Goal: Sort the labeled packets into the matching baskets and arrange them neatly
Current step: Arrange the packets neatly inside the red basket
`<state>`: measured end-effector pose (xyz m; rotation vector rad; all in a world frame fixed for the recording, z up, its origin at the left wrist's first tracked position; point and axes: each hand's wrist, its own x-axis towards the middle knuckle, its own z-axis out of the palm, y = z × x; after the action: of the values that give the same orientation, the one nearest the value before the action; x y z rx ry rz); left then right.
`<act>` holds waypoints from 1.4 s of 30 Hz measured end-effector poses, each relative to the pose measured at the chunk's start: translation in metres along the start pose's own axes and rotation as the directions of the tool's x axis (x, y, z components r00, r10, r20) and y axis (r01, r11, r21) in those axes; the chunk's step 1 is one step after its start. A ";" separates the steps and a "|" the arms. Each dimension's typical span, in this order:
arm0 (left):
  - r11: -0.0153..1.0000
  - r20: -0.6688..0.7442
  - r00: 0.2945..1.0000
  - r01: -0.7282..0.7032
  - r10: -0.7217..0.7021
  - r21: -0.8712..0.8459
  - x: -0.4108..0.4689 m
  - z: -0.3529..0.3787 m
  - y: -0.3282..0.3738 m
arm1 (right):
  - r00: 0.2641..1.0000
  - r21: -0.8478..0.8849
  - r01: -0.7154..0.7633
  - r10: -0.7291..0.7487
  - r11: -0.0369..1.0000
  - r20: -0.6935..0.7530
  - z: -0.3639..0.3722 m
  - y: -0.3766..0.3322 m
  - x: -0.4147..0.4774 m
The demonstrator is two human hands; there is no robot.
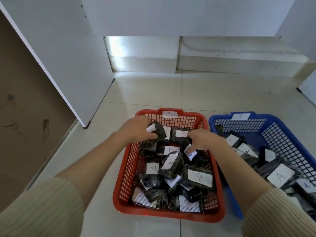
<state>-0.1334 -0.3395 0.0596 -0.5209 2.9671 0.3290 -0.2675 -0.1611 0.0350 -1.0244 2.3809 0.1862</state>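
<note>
A red basket (168, 215) tagged B sits on the floor in front of me, holding several dark packets with white B labels. To its right stands a blue basket (290, 132) tagged A, with several dark packets labelled A (280, 177). My left hand (136, 128) is over the red basket's far left corner, gripping a dark packet (158, 131) lifted slightly above the others. My right hand (203, 140) reaches into the red basket's right side, fingers closed on another B packet (189, 150) there.
Pale floor tiles (188, 93) stretch beyond the baskets. A white cabinet panel (71, 65) stands at the left, another white cabinet corner (307, 89) at the far right, and a low white step (222, 64) runs along the back wall.
</note>
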 end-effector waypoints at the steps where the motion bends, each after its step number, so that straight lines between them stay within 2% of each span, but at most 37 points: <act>1: 1.000 -0.057 0.998 0.018 -0.019 -0.019 0.004 0.008 0.006 | 0.999 -0.050 0.005 -0.006 0.999 -0.037 -0.002 -0.001 0.001; 2: 0.998 -0.107 0.993 0.038 -0.043 -0.051 0.008 0.014 0.012 | 0.995 -0.051 0.005 -0.010 0.999 -0.097 -0.004 -0.002 0.002; 3: 0.995 -0.148 0.987 0.058 -0.069 -0.078 0.011 0.020 0.017 | 0.985 0.025 0.026 -0.021 0.999 -0.173 -0.008 -0.003 0.003; 4: 0.992 -0.188 0.978 0.073 -0.091 -0.101 0.014 0.025 0.021 | 0.972 0.201 0.061 -0.013 0.978 -0.234 -0.012 -0.004 0.004; 5: 0.989 -0.224 0.968 0.084 -0.110 -0.123 0.016 0.028 0.023 | 0.961 0.427 0.110 0.014 0.897 -0.277 -0.016 -0.007 0.003; 6: 0.986 -0.256 0.959 0.086 -0.121 -0.144 0.018 0.030 0.025 | 0.961 0.630 0.140 0.047 0.764 -0.272 -0.019 -0.010 0.003; 7: 0.983 -0.282 0.951 0.079 -0.124 -0.166 0.019 0.031 0.025 | 0.970 0.761 0.150 0.054 0.631 -0.235 -0.021 -0.015 0.003; 8: 0.980 -0.296 0.948 0.062 -0.118 -0.190 0.020 0.032 0.025 | 0.979 0.818 0.149 0.032 0.555 -0.200 -0.020 -0.019 0.004; 10: 0.968 -0.286 0.954 0.010 -0.084 -0.252 0.019 0.034 0.023 | 0.983 0.848 0.161 -0.009 0.505 -0.182 -0.013 -0.025 0.013; 13: 0.942 -0.190 0.982 -0.050 -0.015 -0.332 0.016 0.036 0.009 | 0.977 0.874 0.145 0.075 0.464 -0.202 -0.005 -0.027 0.024; 14: 0.957 -0.180 0.984 -0.053 0.001 -0.284 0.015 0.037 0.002 | 0.977 0.876 0.116 0.105 0.468 -0.186 -0.004 -0.026 0.026; 16: 0.996 -0.163 0.985 -0.063 0.052 -0.064 0.014 0.042 -0.012 | 0.980 0.835 0.065 0.125 0.547 -0.158 0.000 -0.021 0.030; 19: 0.944 0.017 0.975 -0.219 0.222 0.248 0.015 0.058 -0.018 | 0.980 0.695 0.065 0.086 0.716 -0.180 0.002 -0.014 0.031; 22: 0.892 0.165 0.955 -0.291 0.248 0.345 0.019 0.066 -0.020 | 0.982 0.609 0.043 0.078 0.792 -0.170 -0.004 -0.005 0.031; 27: 0.853 0.161 0.954 -0.298 0.252 0.428 0.022 0.067 -0.023 | 0.977 0.707 0.012 0.141 0.707 -0.158 0.000 0.014 0.033; 32: 0.803 0.116 0.951 -0.305 0.287 0.512 0.019 0.070 -0.024 | 0.980 0.726 0.035 0.118 0.687 -0.158 0.001 0.019 0.033; 35: 0.832 0.032 0.959 -0.260 0.281 0.491 0.016 0.072 -0.031 | 0.983 0.763 0.027 0.123 0.646 -0.139 0.001 0.020 0.031; 38: 0.858 0.021 0.963 -0.249 0.268 0.450 0.017 0.073 -0.032 | 0.977 0.814 0.042 0.147 0.579 -0.155 0.003 0.015 0.033; 40: 0.893 0.028 0.965 -0.253 0.261 0.372 0.017 0.071 -0.034 | 0.966 0.847 0.061 0.182 0.529 -0.183 0.003 0.006 0.040; 42: 0.932 -0.053 0.960 -0.254 0.276 0.257 0.015 0.069 -0.036 | 0.963 0.887 0.066 0.205 0.456 -0.177 0.001 -0.005 0.048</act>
<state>-0.1302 -0.3619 -0.0163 -0.1062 3.1027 -0.0489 -0.2903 -0.1946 0.0096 -0.4064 2.1991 -1.1625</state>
